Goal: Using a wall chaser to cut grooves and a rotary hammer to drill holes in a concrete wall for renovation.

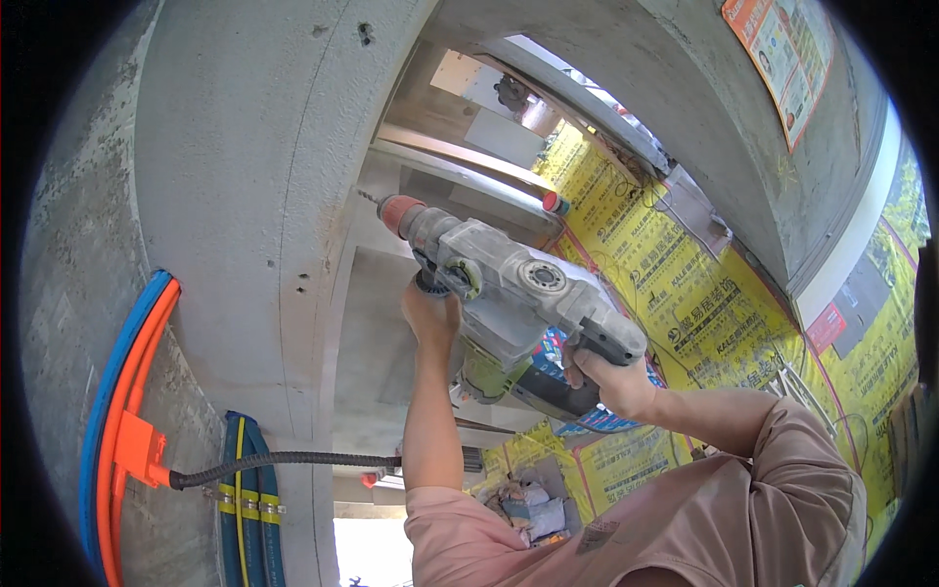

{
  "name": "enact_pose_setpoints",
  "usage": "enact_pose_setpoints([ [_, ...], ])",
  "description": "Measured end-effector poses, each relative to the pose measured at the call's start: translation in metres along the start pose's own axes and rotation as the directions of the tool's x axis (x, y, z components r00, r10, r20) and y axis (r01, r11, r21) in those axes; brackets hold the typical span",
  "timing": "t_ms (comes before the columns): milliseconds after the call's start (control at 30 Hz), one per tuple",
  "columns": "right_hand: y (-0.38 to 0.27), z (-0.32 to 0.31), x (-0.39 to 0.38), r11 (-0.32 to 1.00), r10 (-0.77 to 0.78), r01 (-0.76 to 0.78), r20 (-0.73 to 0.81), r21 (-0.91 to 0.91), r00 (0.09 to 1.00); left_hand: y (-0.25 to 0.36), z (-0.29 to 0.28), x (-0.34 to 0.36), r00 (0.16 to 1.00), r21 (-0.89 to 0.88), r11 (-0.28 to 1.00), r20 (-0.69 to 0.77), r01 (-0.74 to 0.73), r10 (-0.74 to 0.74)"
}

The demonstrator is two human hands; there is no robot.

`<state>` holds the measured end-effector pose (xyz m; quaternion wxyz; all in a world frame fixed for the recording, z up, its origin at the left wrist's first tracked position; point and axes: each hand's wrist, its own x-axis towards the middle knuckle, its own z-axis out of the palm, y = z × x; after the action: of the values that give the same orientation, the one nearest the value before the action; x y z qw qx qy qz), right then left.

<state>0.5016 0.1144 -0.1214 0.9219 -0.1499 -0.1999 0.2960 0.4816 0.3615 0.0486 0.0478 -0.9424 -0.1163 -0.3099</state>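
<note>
Closest to the lens is a dusty pink shirt across the bottom, with both bare forearms coming out of it. The big dusty rotary hammer drill sits mid-frame, tilted, nose to the upper left. Left hand has its fingers closed round the black side handle behind the red collar. Right hand is curled tight on the rear grip; can't tell if a finger's on the trigger. The bit points at the grey concrete face at upper left, but I can't tell if it's touching. Lower left there's an orange box on curved orange and blue tubes, plus a black corrugated hose. Way back on the right, yellow printed sheeting covers the floor, with a small red can near its edge.
</note>
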Motion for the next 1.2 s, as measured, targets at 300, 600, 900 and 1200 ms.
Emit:
enact_pose_setpoints([
  [300,0.004,0.01,0.043,0.999,0.011,-0.012,-0.016,-0.044,1.0,-0.059,0.028,0.025,0.984,-0.058,0.983,-0.047,0.171,-0.174],
  [600,-0.023,0.013,0.066,0.99,-0.061,0.061,0.004,-0.128,0.998,-0.046,0.021,0.032,0.999,-0.138,0.989,0.017,0.049,-0.047],
  [900,-0.009,-0.072,-0.037,0.981,0.112,-0.09,0.126,-0.17,0.986,0.035,0.035,-0.03,0.919,-0.487,0.78,0.175,0.392,-0.352],
  [1200,-0.026,-0.105,-0.065,0.991,0.113,-0.113,-0.006,-0.076,0.994,0.073,0.042,-0.042,0.992,-0.26,0.958,0.051,0.121,-0.112],
])
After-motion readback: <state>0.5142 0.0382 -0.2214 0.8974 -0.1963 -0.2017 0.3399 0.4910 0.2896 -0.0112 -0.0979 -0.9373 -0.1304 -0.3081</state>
